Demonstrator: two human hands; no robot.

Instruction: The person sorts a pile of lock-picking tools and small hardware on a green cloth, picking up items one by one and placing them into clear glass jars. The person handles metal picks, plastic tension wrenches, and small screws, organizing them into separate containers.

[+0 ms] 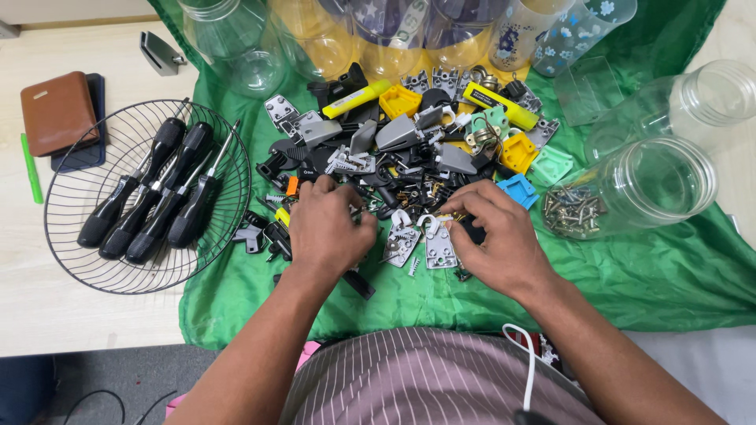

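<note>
**Both hands in the hardware pile on green cloth**

Left hand (329, 228) sits palm down at the near edge of a pile of small parts (409, 149), fingers curled onto the black and grey bits under it; can't tell what exactly it grips. Right hand (496, 236) is just beside it, fingertips pinched together on a small brass-coloured piece (457, 214), w/ a black bit showing under the palm. Hands are near each other, not touching.

Btwn the hands: two grey metal plates (421, 244) w/ white clips at their tops, lying flat on the green cloth (630, 275) that covers this part of the desk (47, 307).

Beyond the fingers the pile crowds everything: grey wedge-shaped pieces, yellow plastic blocks, long yellow bars (358, 98), pale green pieces, a blue block (518, 190) just past the right hand. Parts overlap, so many are half hidden.

Right of the right hand: a clear plastic jar (654, 185) on its side, mouth to the right, w/ a heap of screws (572, 211) inside. A second clear jar (693, 98) lies beyond it. More clear and tinted bottles (370, 35) line the far edge past the pile.

Left of the left hand: a wire basket (79, 252) holding several black-handled screwdrivers (157, 197), its rim overlapping the cloth edge. Farther left, a brown wallet (57, 112) on a dark phone, and a green pen (31, 169) on bare desk.

Near side: striped shirt (425, 378) and a white cable (529, 362).
</note>
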